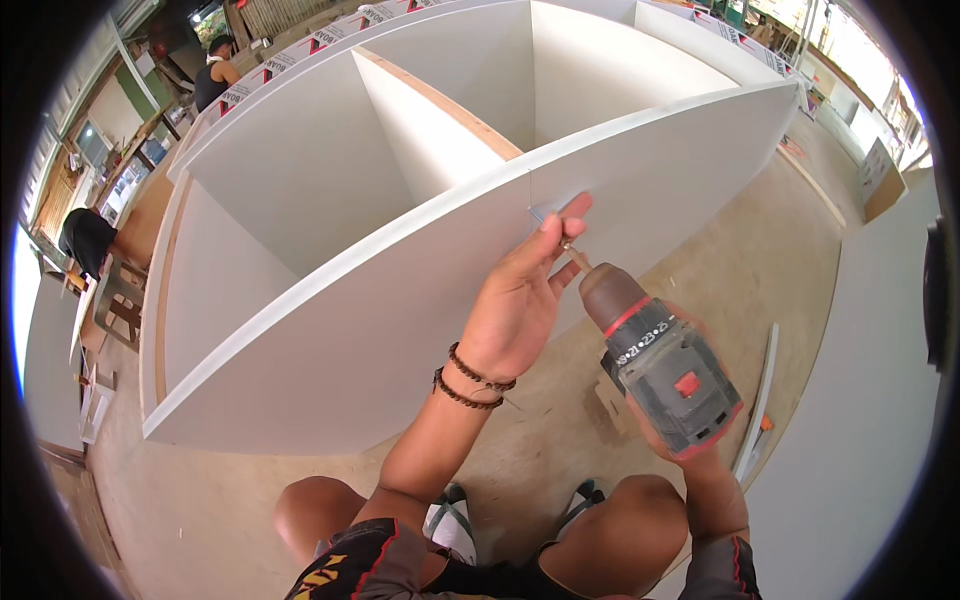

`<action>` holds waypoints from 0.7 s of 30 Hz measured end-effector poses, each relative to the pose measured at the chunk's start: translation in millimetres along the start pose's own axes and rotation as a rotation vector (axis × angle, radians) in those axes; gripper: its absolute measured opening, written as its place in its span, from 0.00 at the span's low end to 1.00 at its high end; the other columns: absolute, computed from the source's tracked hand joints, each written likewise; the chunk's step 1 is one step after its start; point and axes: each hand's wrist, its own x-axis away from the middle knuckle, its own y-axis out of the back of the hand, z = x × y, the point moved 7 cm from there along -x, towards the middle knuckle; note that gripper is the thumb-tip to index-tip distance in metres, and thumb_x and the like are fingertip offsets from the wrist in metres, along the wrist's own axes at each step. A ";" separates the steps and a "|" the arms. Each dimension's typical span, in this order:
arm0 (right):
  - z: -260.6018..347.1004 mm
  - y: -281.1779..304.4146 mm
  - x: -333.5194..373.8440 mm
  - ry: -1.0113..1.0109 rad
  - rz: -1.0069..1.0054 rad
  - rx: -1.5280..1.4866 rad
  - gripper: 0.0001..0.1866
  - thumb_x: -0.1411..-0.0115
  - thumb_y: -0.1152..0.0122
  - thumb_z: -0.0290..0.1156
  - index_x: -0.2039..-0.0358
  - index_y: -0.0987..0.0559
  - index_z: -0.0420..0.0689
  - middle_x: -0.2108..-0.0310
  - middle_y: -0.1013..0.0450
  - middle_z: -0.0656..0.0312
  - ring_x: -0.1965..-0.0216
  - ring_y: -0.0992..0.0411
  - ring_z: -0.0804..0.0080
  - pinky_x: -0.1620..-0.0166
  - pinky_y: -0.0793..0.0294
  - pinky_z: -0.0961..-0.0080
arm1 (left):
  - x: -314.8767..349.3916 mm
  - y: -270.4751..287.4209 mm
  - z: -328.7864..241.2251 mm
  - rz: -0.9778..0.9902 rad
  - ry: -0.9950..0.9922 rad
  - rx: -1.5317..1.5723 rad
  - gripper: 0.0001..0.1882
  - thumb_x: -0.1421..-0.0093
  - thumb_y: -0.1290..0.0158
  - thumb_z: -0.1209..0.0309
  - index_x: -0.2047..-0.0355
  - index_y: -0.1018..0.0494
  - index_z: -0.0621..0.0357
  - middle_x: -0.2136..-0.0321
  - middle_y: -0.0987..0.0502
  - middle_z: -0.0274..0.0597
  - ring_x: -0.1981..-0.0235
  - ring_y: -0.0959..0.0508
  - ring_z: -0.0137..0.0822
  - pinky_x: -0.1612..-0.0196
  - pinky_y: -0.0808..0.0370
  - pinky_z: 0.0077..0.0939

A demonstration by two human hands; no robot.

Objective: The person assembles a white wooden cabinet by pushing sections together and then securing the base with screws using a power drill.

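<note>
My right hand (648,428) grips a dark grey cordless drill (672,375) with red trim, mostly hidden behind its body. From the chuck a bit (577,258) points up and left toward the side of a white cabinet panel (400,320). My left hand (517,305) is at the bit's tip, thumb and fingers closed together against the panel; whatever small thing is between them is hidden. A pencil-like line runs down the panel beside the fingertips. Behind the panel's top edge stands a white divider (435,130) with a bare wood edge.
The large white cabinet lies with its compartments facing up. On the right are a white board (850,430) and a long thin strip (760,400). A plastic stool (120,295) stands at left. Another person (213,75) is at the far left. My knees flank the concrete floor.
</note>
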 end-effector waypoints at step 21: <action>0.7 4.1 -16.4 -0.063 0.039 -0.078 0.34 0.57 0.30 0.28 0.47 0.28 0.39 0.59 0.22 0.54 0.62 0.22 0.71 0.57 0.25 0.77 | -88.9 -24.9 -149.1 0.534 -0.257 -1.721 0.23 0.31 0.57 0.61 0.76 0.26 0.65 0.80 0.27 0.42 0.75 0.27 0.38 0.68 0.30 0.30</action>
